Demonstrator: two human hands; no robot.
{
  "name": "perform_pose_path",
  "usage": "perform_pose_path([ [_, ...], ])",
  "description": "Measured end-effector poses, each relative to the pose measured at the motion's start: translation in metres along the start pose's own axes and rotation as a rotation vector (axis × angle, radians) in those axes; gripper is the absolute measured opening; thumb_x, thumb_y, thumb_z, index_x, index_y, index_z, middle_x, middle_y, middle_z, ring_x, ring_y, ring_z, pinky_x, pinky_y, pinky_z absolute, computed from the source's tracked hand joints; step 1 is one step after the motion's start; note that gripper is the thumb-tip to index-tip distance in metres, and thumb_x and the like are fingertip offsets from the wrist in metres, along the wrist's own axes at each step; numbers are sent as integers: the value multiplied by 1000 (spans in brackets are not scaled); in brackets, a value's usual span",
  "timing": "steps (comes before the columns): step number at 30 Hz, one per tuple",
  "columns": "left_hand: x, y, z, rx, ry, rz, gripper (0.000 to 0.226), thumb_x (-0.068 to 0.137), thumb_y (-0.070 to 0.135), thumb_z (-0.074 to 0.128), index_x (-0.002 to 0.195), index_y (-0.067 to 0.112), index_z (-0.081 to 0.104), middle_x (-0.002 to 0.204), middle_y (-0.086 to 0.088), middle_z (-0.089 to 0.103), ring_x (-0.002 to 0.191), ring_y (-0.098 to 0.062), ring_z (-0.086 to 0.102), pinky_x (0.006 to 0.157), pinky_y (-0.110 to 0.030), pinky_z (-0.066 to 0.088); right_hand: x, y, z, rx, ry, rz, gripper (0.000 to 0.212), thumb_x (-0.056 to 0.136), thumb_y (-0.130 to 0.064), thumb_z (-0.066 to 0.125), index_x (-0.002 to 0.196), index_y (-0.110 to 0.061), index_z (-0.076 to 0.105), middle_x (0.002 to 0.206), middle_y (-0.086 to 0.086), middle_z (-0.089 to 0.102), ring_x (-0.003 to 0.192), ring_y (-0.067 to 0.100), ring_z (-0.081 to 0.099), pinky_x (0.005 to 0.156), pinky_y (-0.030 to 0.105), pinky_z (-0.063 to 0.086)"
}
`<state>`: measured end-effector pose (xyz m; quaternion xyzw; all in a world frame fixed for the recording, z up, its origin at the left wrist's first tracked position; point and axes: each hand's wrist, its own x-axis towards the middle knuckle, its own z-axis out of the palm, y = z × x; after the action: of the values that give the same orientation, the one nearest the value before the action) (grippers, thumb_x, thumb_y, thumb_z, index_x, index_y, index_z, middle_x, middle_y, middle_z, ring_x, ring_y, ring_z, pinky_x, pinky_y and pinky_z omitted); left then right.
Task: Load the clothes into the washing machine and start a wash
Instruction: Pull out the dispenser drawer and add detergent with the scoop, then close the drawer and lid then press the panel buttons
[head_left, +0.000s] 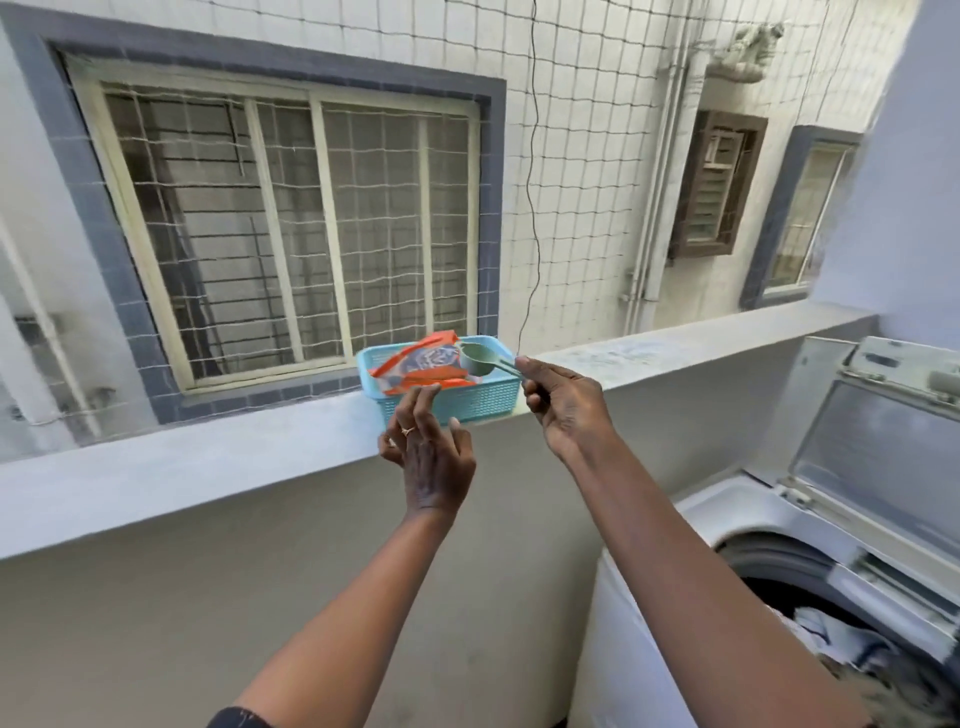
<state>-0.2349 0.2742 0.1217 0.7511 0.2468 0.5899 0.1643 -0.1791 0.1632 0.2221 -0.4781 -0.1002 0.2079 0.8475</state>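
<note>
Balcony ledge (208, 467), frame centre: a blue basket (467, 402) holds the detergent packet (421, 364). The right hand (563, 402) pinches a green scoop (478, 358) above it. The left hand (434, 457), fingers loose, is nearer the packet, just below it. Clothes (831, 639) fill the washing machine (727, 514), lower right.

Daylit balcony: a grey parapet (182, 467), netting (597, 156) beyond it, then a white tiled wall (571, 291) with barred window (291, 228) and pipes (647, 249).

The basket (470, 404) at centre is latticed turquoise, the packet (415, 365) orange and grey, the scoop (476, 359) pale green, the washing machine (737, 506) white.
</note>
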Motion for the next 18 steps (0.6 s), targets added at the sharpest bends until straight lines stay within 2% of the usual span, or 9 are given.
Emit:
perform_pose_path([
  [6,39,-40,-30,54,-50,-15,61,66,32,41,126,19,33,131,-2,40,117,-19,33,92,-33,19,10,20,55,-195,57,-46,16,78,4,69,64,0,62,38,0,55,29,4,45,36,12,40],
  [8,45,-47,-35,69,-84,-13,62,66,34,41,126,21,33,130,-6,46,118,-21,34,92,-33,19,17,25,65,-345,127,-88,12,78,-3,70,68,1,65,50,6,59,35,7,51,45,17,48],
  [11,48,-53,-40,90,-104,32,62,66,36,40,125,21,32,128,1,36,116,-21,33,90,-34,20,22,35,77,-554,190,-136,12,75,-12,70,72,-1,68,64,10,66,52,17,62,67,33,59],
  [13,49,-54,-41,90,-118,41,62,65,35,40,126,20,33,128,1,34,117,-20,34,90,-34,21,22,40,81,-705,160,-158,25,71,-21,68,83,1,70,76,11,70,66,21,68,77,38,59],
  [16,45,-51,-41,95,-153,22,64,65,34,39,127,19,34,127,1,36,117,-20,35,89,-34,21,17,41,85,-862,16,-138,30,82,-19,61,100,4,67,84,12,67,66,14,66,73,32,56],
  [18,42,-48,-41,101,-163,24,62,66,31,42,127,18,36,127,0,41,115,-21,36,88,-33,21,13,42,87,-1072,-22,-198,29,86,-20,57,97,5,68,91,19,69,82,26,67,79,33,53],
])
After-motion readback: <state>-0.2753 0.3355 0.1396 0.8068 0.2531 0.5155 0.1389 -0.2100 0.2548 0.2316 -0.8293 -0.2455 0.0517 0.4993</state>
